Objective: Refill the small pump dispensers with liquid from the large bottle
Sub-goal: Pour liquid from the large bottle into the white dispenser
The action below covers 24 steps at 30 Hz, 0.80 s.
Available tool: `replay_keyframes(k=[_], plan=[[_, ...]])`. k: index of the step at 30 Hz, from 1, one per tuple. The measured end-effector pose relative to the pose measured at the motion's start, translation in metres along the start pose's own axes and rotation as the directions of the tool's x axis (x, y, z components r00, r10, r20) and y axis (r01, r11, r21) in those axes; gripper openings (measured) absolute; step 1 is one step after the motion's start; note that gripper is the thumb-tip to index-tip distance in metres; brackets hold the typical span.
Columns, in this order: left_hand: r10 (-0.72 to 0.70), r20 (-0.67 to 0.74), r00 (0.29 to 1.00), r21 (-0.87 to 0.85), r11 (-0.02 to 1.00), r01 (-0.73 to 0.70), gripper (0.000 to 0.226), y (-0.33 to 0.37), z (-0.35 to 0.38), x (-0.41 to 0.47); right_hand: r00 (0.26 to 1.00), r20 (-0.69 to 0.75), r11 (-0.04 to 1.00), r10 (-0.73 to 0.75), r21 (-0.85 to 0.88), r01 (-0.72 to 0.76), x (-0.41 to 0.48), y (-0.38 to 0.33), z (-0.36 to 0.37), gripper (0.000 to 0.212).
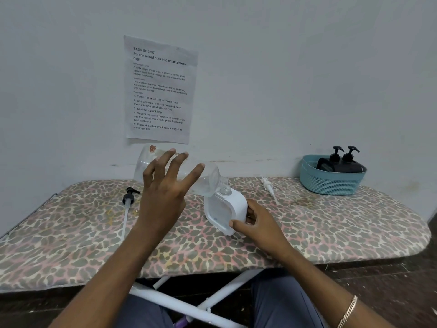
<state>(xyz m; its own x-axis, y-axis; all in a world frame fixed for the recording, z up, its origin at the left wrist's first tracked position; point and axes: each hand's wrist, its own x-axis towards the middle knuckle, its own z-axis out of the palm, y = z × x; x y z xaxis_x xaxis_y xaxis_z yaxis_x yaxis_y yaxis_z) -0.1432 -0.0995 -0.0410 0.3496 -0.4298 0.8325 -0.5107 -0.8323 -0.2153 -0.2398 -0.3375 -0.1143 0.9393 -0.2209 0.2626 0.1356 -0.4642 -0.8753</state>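
The cover (pixel 331 223) is leopard-print, the dispenser (pixel 233 202) white, the large bottle (pixel 210 181) clear, the basket (pixel 331 183) teal.

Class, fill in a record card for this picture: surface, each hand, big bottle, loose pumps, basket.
surface: ironing board with spotted cover
left hand: fingers spread straight, over the large bottle
large bottle: clear, tipped, mouth at the open neck of the white dispenser
right hand: grips the white dispenser
loose pumps: black pump left, white pump right, both lying flat
basket: teal, holds two black pump bottles
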Motion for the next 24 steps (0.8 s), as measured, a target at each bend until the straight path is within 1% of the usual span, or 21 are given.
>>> replay_keyframes(k=[13, 20, 24], plan=[[0.011, 0.010, 1.000, -0.004, 1.000, -0.011, 0.091, -0.0002, -0.0018, 0.0015, 1.000, -0.001, 1.000, 0.003, 0.006, -0.003, 0.0001, -0.0004, 0.0005, 0.063], [0.024, -0.004, 1.000, -0.007, 1.000, -0.024, 0.083, 0.0004, -0.0021, 0.0017, 1.000, -0.002, 1.000, -0.001, 0.004, 0.001, 0.0001, -0.0001, 0.0008, 0.064], [0.032, -0.007, 0.999, -0.002, 0.999, -0.032, 0.084, 0.0005, -0.0022, 0.0031, 1.000, -0.002, 1.000, -0.004, -0.002, 0.004, 0.0006, 0.0007, 0.0006, 0.063]])
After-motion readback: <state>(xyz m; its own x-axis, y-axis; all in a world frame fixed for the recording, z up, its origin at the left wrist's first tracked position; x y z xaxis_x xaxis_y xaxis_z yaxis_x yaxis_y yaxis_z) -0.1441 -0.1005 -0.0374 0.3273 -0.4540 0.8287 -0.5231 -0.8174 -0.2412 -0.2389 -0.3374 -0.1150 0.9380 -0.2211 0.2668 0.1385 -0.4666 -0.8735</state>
